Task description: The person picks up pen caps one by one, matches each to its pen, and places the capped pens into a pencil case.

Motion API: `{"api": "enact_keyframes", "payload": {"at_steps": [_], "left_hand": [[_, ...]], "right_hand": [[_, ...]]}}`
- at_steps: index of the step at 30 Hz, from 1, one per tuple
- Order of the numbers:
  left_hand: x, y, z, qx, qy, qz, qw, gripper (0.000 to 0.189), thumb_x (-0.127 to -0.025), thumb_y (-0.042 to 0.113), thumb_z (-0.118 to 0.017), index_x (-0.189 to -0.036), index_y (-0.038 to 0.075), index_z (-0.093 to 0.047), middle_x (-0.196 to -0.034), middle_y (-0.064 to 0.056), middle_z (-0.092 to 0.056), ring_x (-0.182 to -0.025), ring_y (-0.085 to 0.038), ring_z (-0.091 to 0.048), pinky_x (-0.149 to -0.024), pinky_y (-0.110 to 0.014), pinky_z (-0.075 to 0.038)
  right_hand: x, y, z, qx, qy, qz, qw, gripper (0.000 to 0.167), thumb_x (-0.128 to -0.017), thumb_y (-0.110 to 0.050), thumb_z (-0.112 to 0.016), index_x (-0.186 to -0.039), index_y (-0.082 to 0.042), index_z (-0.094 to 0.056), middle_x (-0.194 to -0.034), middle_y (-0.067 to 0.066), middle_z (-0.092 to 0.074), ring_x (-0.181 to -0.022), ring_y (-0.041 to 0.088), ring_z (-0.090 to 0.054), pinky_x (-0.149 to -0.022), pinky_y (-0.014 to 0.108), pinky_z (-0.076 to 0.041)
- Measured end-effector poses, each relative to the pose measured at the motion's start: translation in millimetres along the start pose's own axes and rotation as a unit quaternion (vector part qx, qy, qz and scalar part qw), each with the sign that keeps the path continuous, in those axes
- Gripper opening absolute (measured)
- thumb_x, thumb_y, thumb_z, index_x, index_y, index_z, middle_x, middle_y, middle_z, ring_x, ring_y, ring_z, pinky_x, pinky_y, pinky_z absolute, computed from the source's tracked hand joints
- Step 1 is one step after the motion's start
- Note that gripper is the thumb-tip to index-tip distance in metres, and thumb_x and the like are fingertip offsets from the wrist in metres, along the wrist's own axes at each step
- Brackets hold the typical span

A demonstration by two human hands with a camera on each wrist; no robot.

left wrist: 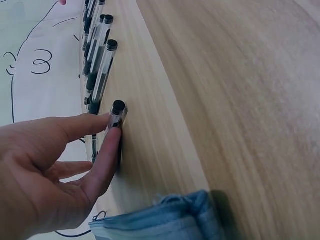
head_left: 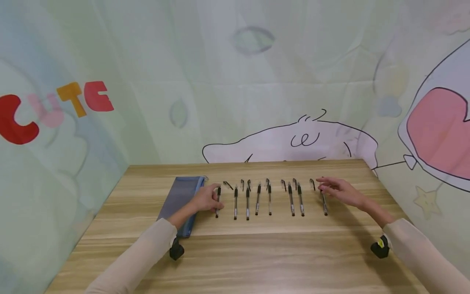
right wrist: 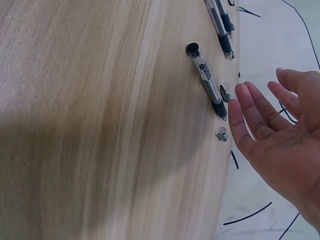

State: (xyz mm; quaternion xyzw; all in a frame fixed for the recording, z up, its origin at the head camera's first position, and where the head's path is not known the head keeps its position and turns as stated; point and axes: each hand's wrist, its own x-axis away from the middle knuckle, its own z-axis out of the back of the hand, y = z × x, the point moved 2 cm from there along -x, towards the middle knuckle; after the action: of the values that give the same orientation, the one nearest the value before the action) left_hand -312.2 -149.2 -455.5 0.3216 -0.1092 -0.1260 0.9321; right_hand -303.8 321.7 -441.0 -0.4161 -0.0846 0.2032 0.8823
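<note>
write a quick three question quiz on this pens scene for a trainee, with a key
1. Which hand pinches a pen?
2. True or false: the blue pouch lies to the right of the row of pens, as the person sees it.
3. The right hand is: a) gripping a pen, b) gripping the pouch, c) open, holding nothing.

Key: 1. The left hand. 2. False; it lies to their left. 3. c.

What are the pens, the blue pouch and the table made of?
Pens: probably plastic, clear and shiny; their dull black grips may be rubber. Pouch: likely cloth, dull and creased. Table: smooth, with wood grain showing, so wood or printed laminate.
</note>
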Motion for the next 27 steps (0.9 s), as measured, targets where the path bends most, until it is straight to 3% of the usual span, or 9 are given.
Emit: {"api": "enact_keyframes", "payload": {"at_steps": [4, 12, 18, 27], "left_hand": [[1.4, 1.2, 0.2, 0.014, 0.007, -0.002, 0.9999, 0.074, -0.083, 0.003, -0.08, -0.147, -0.008, -0.045, -0.081, -0.007, -0.065, -0.057, -0.013, -0.066, -0.054, -0.023, -0.057], [5.2, -2.2, -1.3, 0.1, 0.012, 0.021, 0.9947, 0.069, -0.082, -0.008, -0.07, -0.147, -0.007, -0.046, -0.091, -0.014, -0.064, -0.061, -0.017, -0.069, -0.055, -0.031, -0.064], [11.5, -0.6, -0.1, 0.155, 0.027, 0.041, 0.9867, 0.07, -0.084, -0.008, -0.071, -0.148, -0.004, -0.045, -0.097, -0.016, -0.062, -0.065, -0.016, -0.068, -0.059, -0.032, -0.066], [20.3, 4.2, 5.0, 0.19, 0.031, 0.049, 0.98, 0.068, -0.088, -0.004, -0.071, -0.15, -0.001, -0.045, -0.108, -0.02, -0.063, -0.062, -0.013, -0.069, -0.06, -0.033, -0.066]], "right_hand": [[1.1, -1.1, 1.2, -0.001, 0.0, -0.002, 1.0, 0.046, -0.108, -0.016, -0.051, -0.146, 0.009, -0.046, -0.132, 0.031, -0.063, -0.113, 0.03, -0.067, -0.084, 0.037, -0.064], [-0.1, -1.0, 1.9, -0.002, 0.001, 0.001, 1.0, 0.046, -0.108, -0.016, -0.052, -0.146, 0.009, -0.046, -0.132, 0.032, -0.062, -0.112, 0.034, -0.068, -0.083, 0.036, -0.065], [-2.9, -1.6, -0.1, 0.006, 0.001, 0.005, 1.0, 0.046, -0.108, -0.018, -0.051, -0.146, 0.008, -0.047, -0.13, 0.03, -0.064, -0.112, 0.033, -0.068, -0.084, 0.035, -0.064], [-6.4, -5.4, -2.5, 0.002, -0.003, -0.005, 1.0, 0.047, -0.108, -0.018, -0.051, -0.147, 0.008, -0.045, -0.13, 0.029, -0.065, -0.109, 0.03, -0.068, -0.084, 0.036, -0.063]]}}
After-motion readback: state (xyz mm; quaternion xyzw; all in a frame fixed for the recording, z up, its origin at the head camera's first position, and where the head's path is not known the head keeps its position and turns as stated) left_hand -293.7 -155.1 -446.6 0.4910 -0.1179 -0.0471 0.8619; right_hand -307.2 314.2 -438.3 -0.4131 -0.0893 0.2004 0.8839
